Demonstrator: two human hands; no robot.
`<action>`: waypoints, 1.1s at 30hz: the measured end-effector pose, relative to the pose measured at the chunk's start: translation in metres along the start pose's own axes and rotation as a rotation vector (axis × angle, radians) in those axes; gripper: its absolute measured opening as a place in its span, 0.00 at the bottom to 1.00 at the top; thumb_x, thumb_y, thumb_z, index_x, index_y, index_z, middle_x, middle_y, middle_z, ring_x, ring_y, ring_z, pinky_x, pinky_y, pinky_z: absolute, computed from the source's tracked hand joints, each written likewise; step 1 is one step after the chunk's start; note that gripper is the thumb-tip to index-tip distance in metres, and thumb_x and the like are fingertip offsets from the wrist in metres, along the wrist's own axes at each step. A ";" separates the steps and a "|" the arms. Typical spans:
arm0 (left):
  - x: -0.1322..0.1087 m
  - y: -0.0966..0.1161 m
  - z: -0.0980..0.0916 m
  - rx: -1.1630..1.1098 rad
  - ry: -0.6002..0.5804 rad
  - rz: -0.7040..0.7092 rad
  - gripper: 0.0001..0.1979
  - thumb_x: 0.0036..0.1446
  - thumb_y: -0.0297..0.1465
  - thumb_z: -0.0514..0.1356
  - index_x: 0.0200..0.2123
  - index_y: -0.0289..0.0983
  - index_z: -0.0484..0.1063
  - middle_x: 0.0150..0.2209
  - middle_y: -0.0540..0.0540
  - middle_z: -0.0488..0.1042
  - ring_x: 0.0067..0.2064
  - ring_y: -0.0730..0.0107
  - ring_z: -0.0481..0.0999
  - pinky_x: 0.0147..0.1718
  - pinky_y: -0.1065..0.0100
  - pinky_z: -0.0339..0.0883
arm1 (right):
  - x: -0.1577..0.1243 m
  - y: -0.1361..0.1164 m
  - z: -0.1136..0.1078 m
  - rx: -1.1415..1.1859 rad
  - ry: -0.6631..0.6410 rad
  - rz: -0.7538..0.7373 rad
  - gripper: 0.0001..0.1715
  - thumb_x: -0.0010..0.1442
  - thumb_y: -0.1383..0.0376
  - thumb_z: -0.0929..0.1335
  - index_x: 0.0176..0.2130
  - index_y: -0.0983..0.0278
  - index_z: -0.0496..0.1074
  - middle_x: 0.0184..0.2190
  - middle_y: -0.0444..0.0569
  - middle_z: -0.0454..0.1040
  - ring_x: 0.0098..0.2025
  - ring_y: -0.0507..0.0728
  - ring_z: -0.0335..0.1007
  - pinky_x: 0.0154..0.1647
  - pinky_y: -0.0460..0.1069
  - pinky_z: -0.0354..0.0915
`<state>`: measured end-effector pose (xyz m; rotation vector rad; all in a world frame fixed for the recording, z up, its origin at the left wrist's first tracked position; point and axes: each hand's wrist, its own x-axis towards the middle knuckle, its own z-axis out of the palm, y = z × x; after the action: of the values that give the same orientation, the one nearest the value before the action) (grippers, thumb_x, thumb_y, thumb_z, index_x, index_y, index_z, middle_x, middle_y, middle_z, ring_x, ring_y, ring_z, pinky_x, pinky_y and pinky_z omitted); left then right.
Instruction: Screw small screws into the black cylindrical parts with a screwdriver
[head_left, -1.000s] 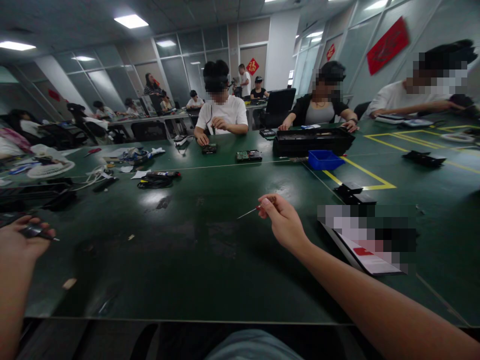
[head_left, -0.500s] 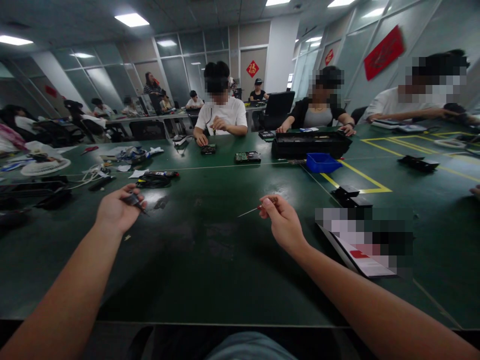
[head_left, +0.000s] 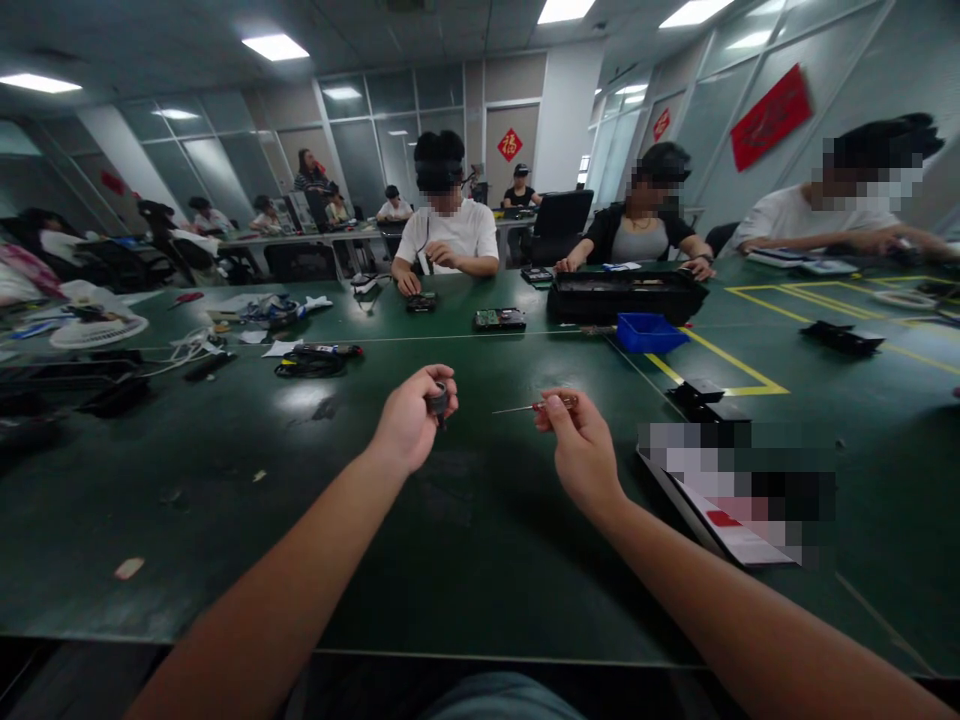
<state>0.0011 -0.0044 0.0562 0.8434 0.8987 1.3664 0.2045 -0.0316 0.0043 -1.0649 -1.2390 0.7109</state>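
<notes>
My left hand (head_left: 417, 415) is closed around a small dark cylindrical part (head_left: 438, 402), raised over the green table (head_left: 390, 580). To its right, my right hand (head_left: 581, 440) grips a screwdriver (head_left: 541, 405) with a reddish handle. The thin metal shaft points left, toward the dark part, with a gap between them. Neither held thing touches the other.
A blue tray (head_left: 651, 333) and a long black case (head_left: 626, 295) stand ahead right. A papered box (head_left: 720, 500) lies near my right forearm. Coiled black cable (head_left: 311, 362) is at the left. People sit across the table, with a circuit board (head_left: 499, 319) before them.
My left hand has moved right with the dark part, coming close to the screwdriver. My right hand has shifted slightly right, still holding the screwdriver, whose shaft is now more level.
</notes>
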 end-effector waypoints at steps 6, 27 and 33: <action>-0.012 -0.047 0.009 0.333 -0.205 0.014 0.11 0.46 0.24 0.53 0.34 0.33 0.71 0.24 0.49 0.68 0.27 0.71 0.65 0.29 0.69 0.58 | 0.002 0.004 0.003 0.005 0.068 -0.023 0.16 0.65 0.52 0.67 0.47 0.59 0.70 0.38 0.48 0.75 0.39 0.58 0.72 0.45 0.56 0.68; -0.004 -0.065 -0.017 0.688 -0.358 0.271 0.18 0.54 0.23 0.64 0.49 0.38 0.74 0.50 0.43 0.72 0.51 0.61 0.73 0.53 0.60 0.65 | 0.005 0.002 0.004 -0.114 0.020 0.000 0.17 0.66 0.52 0.65 0.44 0.62 0.72 0.33 0.48 0.75 0.35 0.57 0.72 0.41 0.55 0.69; -0.003 -0.067 -0.019 0.656 -0.328 0.237 0.25 0.53 0.21 0.66 0.55 0.38 0.71 0.51 0.42 0.75 0.53 0.60 0.74 0.56 0.57 0.64 | 0.008 -0.002 0.001 -0.127 0.100 -0.017 0.17 0.66 0.51 0.66 0.38 0.61 0.72 0.30 0.45 0.74 0.33 0.56 0.71 0.38 0.52 0.67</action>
<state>0.0135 -0.0098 -0.0125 1.6676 1.0192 1.0814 0.2056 -0.0247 0.0091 -1.1785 -1.2187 0.5646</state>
